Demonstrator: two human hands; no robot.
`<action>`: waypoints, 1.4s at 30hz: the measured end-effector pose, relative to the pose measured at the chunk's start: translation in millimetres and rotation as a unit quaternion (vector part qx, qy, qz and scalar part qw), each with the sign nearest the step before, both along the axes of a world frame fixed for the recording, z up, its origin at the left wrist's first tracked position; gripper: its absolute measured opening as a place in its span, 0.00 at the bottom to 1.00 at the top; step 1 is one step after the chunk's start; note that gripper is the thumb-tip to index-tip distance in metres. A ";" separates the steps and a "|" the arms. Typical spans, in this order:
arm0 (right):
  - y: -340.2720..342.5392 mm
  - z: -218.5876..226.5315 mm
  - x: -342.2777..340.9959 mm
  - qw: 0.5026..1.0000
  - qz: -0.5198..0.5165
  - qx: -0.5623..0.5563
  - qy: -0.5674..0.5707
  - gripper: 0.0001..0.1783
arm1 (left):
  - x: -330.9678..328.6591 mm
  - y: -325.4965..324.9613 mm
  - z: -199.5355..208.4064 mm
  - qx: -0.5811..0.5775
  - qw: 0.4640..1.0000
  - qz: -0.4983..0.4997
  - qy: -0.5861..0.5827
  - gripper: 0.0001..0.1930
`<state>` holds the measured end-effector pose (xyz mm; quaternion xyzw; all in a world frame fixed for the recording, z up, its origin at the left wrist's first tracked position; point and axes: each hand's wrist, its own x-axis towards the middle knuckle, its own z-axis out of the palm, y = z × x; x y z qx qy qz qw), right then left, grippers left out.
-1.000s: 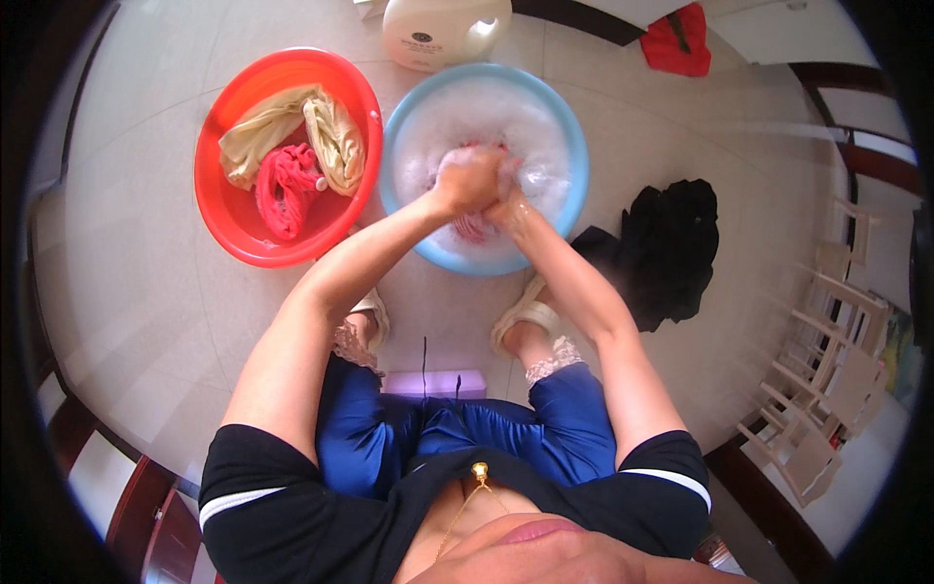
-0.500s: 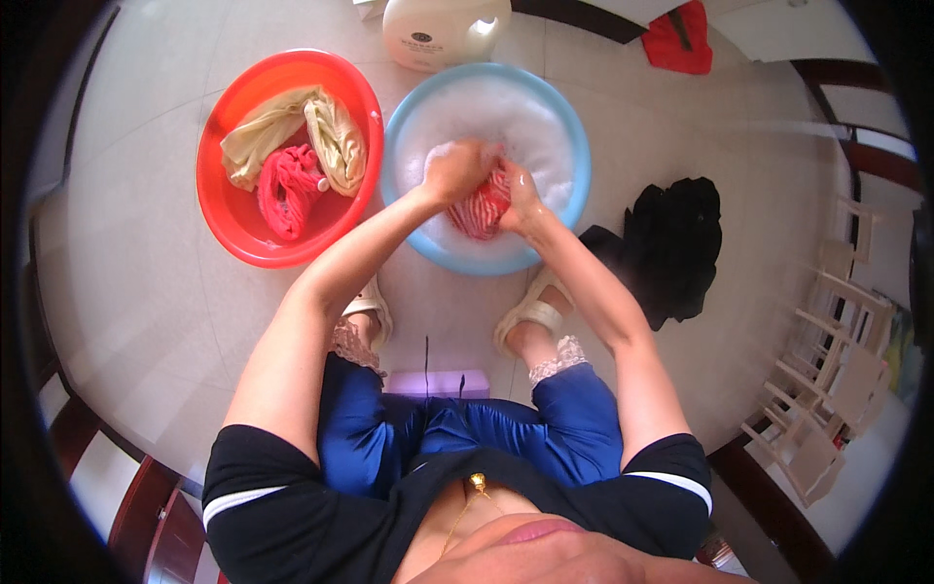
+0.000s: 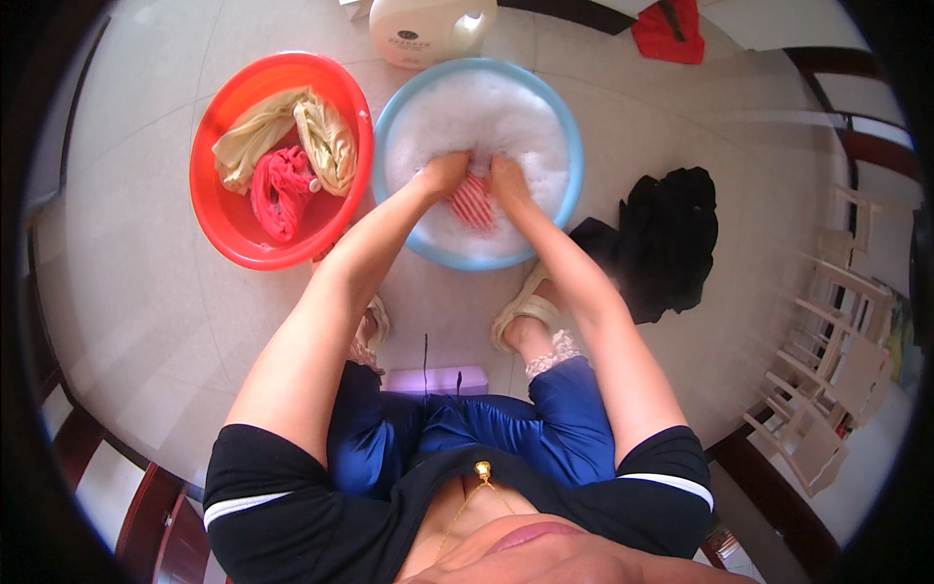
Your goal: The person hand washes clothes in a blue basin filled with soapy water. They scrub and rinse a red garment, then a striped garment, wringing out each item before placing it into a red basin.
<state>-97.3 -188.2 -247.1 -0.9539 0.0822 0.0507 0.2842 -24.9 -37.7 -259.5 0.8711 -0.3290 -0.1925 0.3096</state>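
A light blue basin (image 3: pixel 574 165) full of white suds (image 3: pixel 486 102) stands on the floor in front of me. Both hands are down in the foam with a red-and-white striped cloth (image 3: pixel 472 206) between them. My left hand (image 3: pixel 449 172) is closed at the cloth's upper left side, and my right hand (image 3: pixel 506 178) is closed at its upper right. Foam hides the fingertips of both. The lower part of the cloth spreads toward me on the suds, partly sunk.
Left of it stands a red basin (image 3: pixel 202 185) holding pale yellow cloth (image 3: pixel 326 146) and a pinkish-red garment (image 3: pixel 280 195). A cream jug (image 3: pixel 428 29) stands behind. Black clothing (image 3: pixel 671 243) lies on the floor at right, a red bag (image 3: pixel 669 34) farther back. Wooden chairs (image 3: pixel 827 360) are at far right.
Both hands have lowered into the suds and moved slightly apart, taking the striped cloth down. It was bunched up between them and now lies more spread in the foam.
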 end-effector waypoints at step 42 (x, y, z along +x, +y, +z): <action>8.2 28.8 -7.2 0.997 -0.001 0.060 -0.041 0.13 | -18.4 -1.9 62.6 -0.005 0.999 0.000 0.051 0.14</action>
